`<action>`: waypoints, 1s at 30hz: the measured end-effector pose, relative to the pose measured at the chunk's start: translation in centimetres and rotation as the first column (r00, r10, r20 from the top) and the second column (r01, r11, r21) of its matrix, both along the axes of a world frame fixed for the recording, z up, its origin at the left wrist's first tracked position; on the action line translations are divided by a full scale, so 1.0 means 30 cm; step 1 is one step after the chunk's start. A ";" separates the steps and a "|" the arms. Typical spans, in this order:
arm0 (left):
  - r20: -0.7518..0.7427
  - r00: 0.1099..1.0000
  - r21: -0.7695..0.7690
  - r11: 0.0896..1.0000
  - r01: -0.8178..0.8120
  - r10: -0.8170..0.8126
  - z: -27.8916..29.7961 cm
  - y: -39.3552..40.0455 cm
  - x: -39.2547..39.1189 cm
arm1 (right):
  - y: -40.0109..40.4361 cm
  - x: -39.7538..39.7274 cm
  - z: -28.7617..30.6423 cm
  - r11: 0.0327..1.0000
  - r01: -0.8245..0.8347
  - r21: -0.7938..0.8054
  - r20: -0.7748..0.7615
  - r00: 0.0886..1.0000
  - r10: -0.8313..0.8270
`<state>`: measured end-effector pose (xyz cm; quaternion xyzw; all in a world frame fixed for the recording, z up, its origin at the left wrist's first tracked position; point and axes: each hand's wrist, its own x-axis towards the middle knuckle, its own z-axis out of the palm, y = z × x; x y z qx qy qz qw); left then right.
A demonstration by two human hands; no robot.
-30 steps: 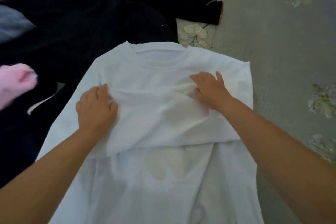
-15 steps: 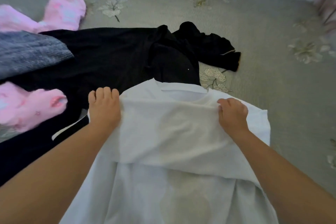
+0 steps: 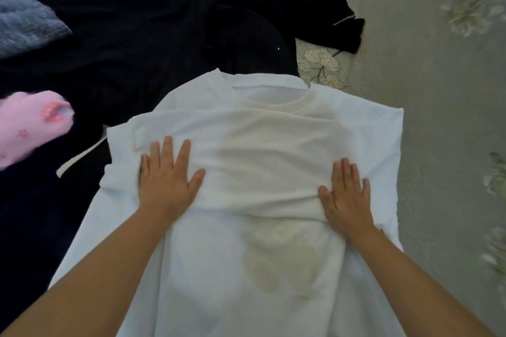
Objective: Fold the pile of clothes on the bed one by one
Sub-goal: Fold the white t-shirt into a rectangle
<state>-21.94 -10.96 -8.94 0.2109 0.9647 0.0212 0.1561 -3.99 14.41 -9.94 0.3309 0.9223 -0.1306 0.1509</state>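
White T-shirt [image 3: 262,161] lies flat on the bed [image 3: 427,96], collar toward the far edge, long axis running from the near edge away from the person. A fold of its fabric is doubled up over the chest, below the collar. Left hand [image 3: 167,178] and right hand [image 3: 346,194] rest palm-down on that fold, fingers straight and spread; neither grip is closed on anything. Black garments [image 3: 142,44] lie beyond and to the left, partly under the shirt. Pink garment [image 3: 30,123] and grey knit [image 3: 24,22] sit at the left edge. The bedcover is grey-green with pale flower prints.
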 end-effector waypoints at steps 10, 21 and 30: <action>0.000 0.998 0.162 0.985 0.065 -0.066 0.061 -0.078 0.048 | -0.166 -0.056 0.088 0.975 -0.210 -0.072 -0.351 0.921 0.172; 0.139 0.853 0.119 0.846 -0.520 0.504 0.072 -0.593 0.451 | -0.465 -0.128 0.146 0.882 -0.472 0.010 -0.137 0.873 0.469; 0.131 0.678 0.199 0.651 -0.733 0.724 0.066 -0.852 0.629 | -0.889 -0.241 0.132 0.562 -0.827 -0.017 -0.099 0.560 0.822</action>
